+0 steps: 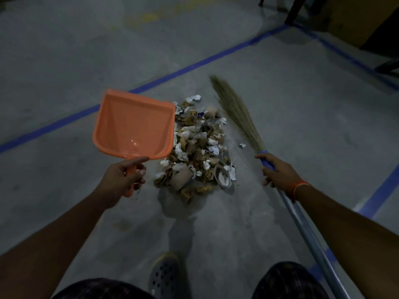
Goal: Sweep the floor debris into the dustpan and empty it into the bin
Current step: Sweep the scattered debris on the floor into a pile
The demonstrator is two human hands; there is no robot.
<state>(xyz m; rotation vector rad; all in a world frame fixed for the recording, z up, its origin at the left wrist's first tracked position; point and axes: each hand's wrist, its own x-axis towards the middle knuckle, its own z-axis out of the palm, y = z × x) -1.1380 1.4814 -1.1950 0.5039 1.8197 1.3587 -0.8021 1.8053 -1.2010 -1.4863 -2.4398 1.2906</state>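
A pile of debris (198, 147), crumpled paper, torn cardboard and paper cups, lies on the grey concrete floor ahead of me. My left hand (123, 175) grips the handle of an orange dustpan (133, 126), held just left of the pile with nothing in its tray. My right hand (278, 172) grips the blue collar of a grass broom (235, 111). The broom's bristles lie to the right of the pile and its metal shaft runs back under my right forearm. No bin is in view.
Blue tape lines (194, 63) cross the floor behind the pile and at the right. Dark furniture legs (295, 11) and a brown cabinet stand at the far right corner. My grey perforated shoe (165, 275) is planted just behind the pile. One paper scrap (242, 145) lies by the bristles.
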